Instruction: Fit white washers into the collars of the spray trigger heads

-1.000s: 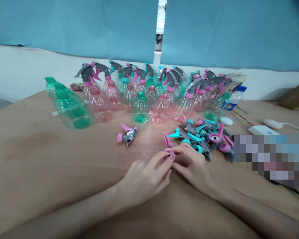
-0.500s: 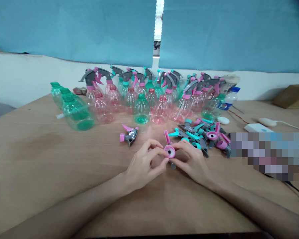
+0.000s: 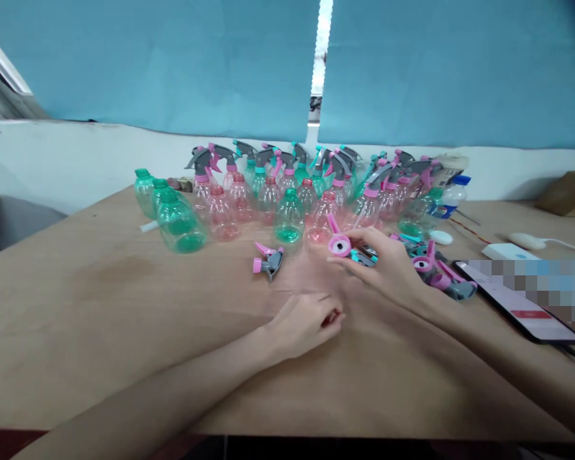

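My right hand pinches a grey and pink spray trigger head between thumb and fingers. Its round pink collar faces me, showing a white inside with a dark hole, and its pink lever points up. My left hand rests low over the table, fingers curled into a loose fist with nothing visible in it. Another grey and pink trigger head lies on the table, ahead of my left hand. Beyond my right hand stand a pink bottle and a green bottle, both without heads.
Several clear green and pink bottles, many with trigger heads, stand in rows at the back. A pile of loose trigger heads lies right, beside a phone. A white box, a mouse and a cardboard box sit farther right.
My left hand has let go of the trigger head, drawn back and curled up. My right hand has carried the head forward, toward the bottles. The camera view has shifted.
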`<state>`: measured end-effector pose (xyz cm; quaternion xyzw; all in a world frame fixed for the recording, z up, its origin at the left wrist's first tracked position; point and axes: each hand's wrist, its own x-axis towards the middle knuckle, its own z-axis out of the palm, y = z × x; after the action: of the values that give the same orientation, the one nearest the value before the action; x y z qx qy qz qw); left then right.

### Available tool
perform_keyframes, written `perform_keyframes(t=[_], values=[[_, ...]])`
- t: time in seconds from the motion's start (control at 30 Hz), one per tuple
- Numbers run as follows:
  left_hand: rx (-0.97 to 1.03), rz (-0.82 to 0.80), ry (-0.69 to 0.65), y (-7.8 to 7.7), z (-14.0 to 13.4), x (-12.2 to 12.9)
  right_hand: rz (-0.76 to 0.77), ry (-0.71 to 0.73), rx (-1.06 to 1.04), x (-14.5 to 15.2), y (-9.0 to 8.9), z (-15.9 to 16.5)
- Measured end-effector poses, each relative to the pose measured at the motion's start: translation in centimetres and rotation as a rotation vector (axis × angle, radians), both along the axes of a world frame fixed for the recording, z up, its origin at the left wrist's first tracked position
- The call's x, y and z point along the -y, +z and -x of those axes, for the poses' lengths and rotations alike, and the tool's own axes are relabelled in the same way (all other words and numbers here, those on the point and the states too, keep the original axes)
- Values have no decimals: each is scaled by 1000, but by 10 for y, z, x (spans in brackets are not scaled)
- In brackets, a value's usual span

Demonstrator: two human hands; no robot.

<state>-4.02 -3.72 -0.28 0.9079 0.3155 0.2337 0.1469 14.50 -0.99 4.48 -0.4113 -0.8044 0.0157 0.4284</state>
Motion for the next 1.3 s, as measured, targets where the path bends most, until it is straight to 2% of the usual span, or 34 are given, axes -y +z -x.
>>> perform_keyframes(t=[0.17, 0.27, 0.33, 0.43, 0.5, 0.6, 0.7, 0.8, 0.93, 1.0, 1.13, 1.23, 1.3], values=[[-27, -42, -47, -1, -1, 3, -26, 104, 258, -12, 10, 50], [-37, -54, -46, -2, -2, 5, -33, 87, 436, -20, 9, 86], [-44, -60, -32, -3, -2, 6, 15, 49, 544, -25, 8, 107], [-53, -65, 3, -4, -2, 6, 112, 53, 553, -25, 7, 124], [-55, -64, 30, -5, -1, 5, 140, 104, 503, -22, 6, 124], [-52, -55, 65, -5, -1, 3, 144, 184, 428, -15, 4, 105], [-48, -41, 76, -4, 0, 2, 139, 183, 405, -13, 3, 68], [-42, -28, 88, -4, 0, 0, 162, 123, 424, -18, 2, 22], [-31, -18, 119, -3, 1, -3, 262, 23, 503, -22, 1, -39], [-26, -9, 124, -2, 1, -4, 313, 17, 557, -19, -1, -61], [-1, 28, 132, 0, 1, -6, 431, -26, 618, -12, -8, -81], [27, 69, 142, 1, 0, -6, 482, -63, 661, -14, -16, -78], [36, 87, 149, 2, 0, -6, 463, -74, 683, -20, -23, -73]])
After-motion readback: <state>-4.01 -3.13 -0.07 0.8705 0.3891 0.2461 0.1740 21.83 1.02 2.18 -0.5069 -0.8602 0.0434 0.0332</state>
